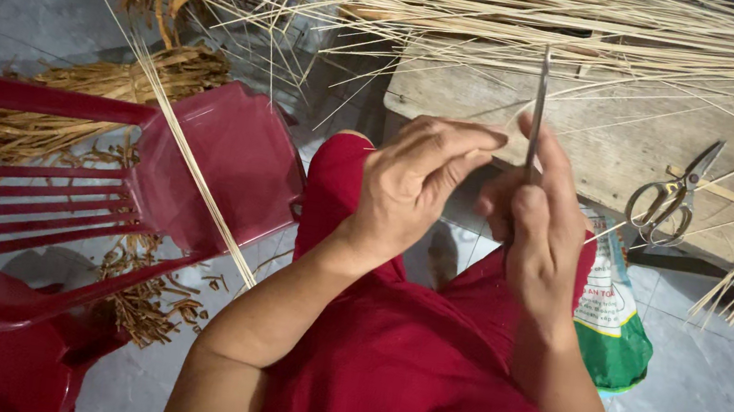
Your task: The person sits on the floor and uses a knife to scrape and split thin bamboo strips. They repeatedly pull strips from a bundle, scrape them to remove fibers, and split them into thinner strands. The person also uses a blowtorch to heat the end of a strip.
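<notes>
Blade (pixel 539 106) upright in right hand (pixel 541 234), left hand (pixel 412 188) touching

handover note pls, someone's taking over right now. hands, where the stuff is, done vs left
Right hand: shut on a thin metal blade, held upright.
Left hand: fingers pinched together right beside the blade; whatever it holds is too small to tell, probably a thin strip.
Materials: thin pale sticks are piled across the wooden bench; scissors lie on the bench to the right. A few long sticks lean over the red plastic chair on the left, with brown dried husks on the floor beneath it.
Done: the pile of sticks, apparently already split.
Left: cannot tell how much raw material remains.
</notes>
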